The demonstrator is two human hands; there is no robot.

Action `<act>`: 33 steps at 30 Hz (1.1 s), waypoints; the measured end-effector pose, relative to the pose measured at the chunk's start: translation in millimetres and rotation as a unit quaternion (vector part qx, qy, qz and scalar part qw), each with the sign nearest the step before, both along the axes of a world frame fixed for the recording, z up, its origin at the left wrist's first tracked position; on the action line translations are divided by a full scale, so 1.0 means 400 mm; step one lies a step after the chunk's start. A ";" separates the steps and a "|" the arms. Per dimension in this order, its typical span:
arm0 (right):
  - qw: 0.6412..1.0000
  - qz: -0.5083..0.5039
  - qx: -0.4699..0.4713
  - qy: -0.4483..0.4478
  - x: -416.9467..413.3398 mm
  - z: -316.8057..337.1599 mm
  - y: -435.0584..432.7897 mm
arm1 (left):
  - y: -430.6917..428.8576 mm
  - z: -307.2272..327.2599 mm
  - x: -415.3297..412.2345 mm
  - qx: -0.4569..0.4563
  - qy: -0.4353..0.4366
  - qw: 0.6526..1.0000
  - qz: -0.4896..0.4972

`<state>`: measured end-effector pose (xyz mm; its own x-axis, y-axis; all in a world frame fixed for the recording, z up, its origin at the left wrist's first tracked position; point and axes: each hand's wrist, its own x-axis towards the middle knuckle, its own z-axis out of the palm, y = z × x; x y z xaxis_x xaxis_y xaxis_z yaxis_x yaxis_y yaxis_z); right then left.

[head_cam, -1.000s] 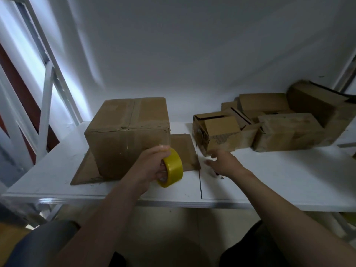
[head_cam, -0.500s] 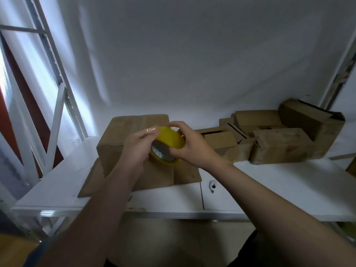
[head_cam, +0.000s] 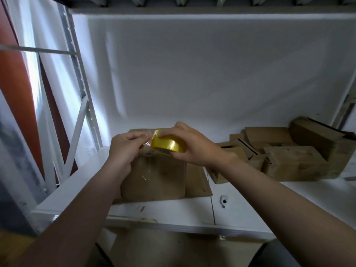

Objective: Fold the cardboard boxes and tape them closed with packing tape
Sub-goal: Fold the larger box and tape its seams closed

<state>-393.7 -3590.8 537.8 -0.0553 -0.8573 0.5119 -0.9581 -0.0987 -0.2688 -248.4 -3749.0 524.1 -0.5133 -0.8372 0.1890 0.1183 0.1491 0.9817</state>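
Note:
A folded brown cardboard box (head_cam: 154, 176) stands on the white table (head_cam: 173, 211), on top of a flat sheet of cardboard (head_cam: 196, 182). Above the box, my right hand (head_cam: 190, 145) grips a yellow roll of packing tape (head_cam: 168, 144). My left hand (head_cam: 127, 143) pinches the clear loose end of the tape just left of the roll. Both hands hide most of the box's top.
A heap of several smaller cardboard boxes (head_cam: 289, 153) lies on the table to the right, against the white back wall. A white metal shelf frame (head_cam: 81, 105) rises at the left. A small white clip (head_cam: 224, 201) lies near the table's front edge.
The roll passed from my left hand into my right hand and rose above the box. My left fingers now pinch the tape's loose end. The view has tilted upward.

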 end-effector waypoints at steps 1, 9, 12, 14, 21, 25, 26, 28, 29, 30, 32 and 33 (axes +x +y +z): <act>1.000 0.009 0.005 0.001 -0.002 0.000 -0.001 | -0.003 -0.005 0.006 -0.002 0.008 1.000 0.002; 0.990 -0.028 0.104 0.087 -0.085 0.000 -0.002 | -0.090 -0.064 0.060 0.036 0.007 0.998 0.055; 0.989 -0.040 0.111 0.089 -0.127 -0.008 0.026 | -0.140 -0.087 0.085 0.046 -0.007 0.996 0.081; 0.986 -0.052 0.122 0.106 -0.160 -0.018 0.044 | -0.177 -0.101 0.104 0.059 -0.010 0.993 0.105; 0.974 -0.094 0.160 0.130 -0.236 -0.043 0.100 | -0.246 -0.153 0.138 0.076 -0.016 0.985 0.154; 0.970 -0.093 0.177 0.139 -0.254 -0.055 0.089 | -0.247 -0.183 0.120 0.073 -0.027 0.985 0.155; 0.969 -0.094 0.179 0.142 -0.255 -0.058 0.084 | -0.248 -0.189 0.116 0.074 -0.030 0.984 0.157; 0.967 -0.091 0.184 0.150 -0.257 -0.066 0.069 | -0.252 -0.199 0.110 0.081 -0.029 0.983 0.160; 0.966 -0.089 0.187 0.153 -0.259 -0.072 0.061 | -0.256 -0.203 0.107 0.085 -0.028 0.983 0.160; 0.965 -0.088 0.190 0.155 -0.262 -0.080 0.053 | -0.259 -0.207 0.105 0.087 -0.028 0.983 0.159; 0.965 -0.086 0.194 0.153 -0.266 -0.095 0.040 | -0.268 -0.215 0.102 0.087 -0.031 0.983 0.158; 0.966 -0.086 0.193 0.150 -0.269 -0.102 0.034 | -0.272 -0.220 0.100 0.086 -0.035 0.983 0.157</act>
